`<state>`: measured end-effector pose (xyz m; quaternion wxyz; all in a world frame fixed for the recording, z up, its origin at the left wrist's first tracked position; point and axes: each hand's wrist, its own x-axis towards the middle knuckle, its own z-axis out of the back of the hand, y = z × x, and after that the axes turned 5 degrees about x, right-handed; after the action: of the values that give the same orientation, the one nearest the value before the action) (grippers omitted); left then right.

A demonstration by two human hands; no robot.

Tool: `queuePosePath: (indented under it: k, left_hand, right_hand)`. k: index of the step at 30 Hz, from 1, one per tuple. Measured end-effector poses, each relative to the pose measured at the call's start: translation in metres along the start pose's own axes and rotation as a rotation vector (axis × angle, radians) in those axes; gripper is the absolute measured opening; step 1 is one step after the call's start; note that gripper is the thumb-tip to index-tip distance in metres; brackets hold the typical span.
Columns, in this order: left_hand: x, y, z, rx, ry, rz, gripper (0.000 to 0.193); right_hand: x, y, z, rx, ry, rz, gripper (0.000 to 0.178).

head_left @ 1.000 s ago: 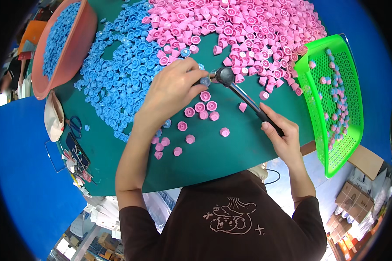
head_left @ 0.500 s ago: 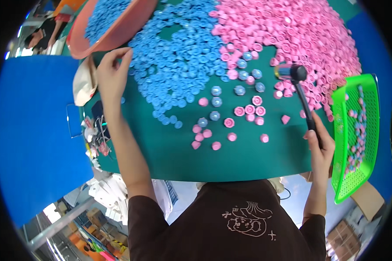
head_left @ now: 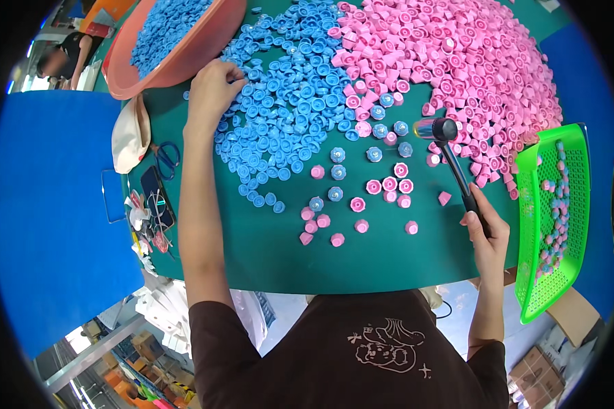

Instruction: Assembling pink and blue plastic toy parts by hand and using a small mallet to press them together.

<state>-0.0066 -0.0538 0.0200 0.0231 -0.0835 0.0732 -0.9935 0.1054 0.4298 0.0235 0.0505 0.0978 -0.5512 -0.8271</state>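
My left hand [head_left: 210,87] reaches far across the green table [head_left: 252,252] and rests, fingers curled, on the left edge of a heap of blue caps [head_left: 283,102], beside an orange basin [head_left: 184,54]. Whether it grips any caps is hidden by the fingers. My right hand [head_left: 486,228] holds the black handle of a small hammer [head_left: 450,153], whose metal head hovers by the lower edge of a big heap of pink caps [head_left: 457,61]. A few pink and blue caps [head_left: 382,184] lie loose in rows between the hands.
The orange basin holds more blue caps. A green mesh basket [head_left: 549,225] with several assembled caps sits at the right edge. A white cap, scissors [head_left: 165,155] and a phone [head_left: 158,201] lie along the table's left side. Blue panels flank the table.
My left hand has gone from the loose caps in the middle up and left to the blue heap by the basin. The view has shifted; the hammer hand stays at the right.
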Motion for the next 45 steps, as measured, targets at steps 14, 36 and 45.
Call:
queuePosePath:
  k: [14,36,45]
  left_hand:
    - [-0.004,-0.008,0.003,-0.044,-0.045,0.156,0.021]
    - [-0.073,-0.127,0.021,-0.43,-0.18,-0.017,0.024]
    - [-0.105,-0.223,-0.025,-0.488,-0.085,-0.331,0.022]
  right_hand:
    - [-0.006,0.001,0.003,0.018,0.012,0.014,0.04]
    - [-0.02,-0.003,0.008,0.054,-0.014,-0.016,0.04]
    - [-0.028,-0.001,0.003,0.039,0.044,0.023,0.039]
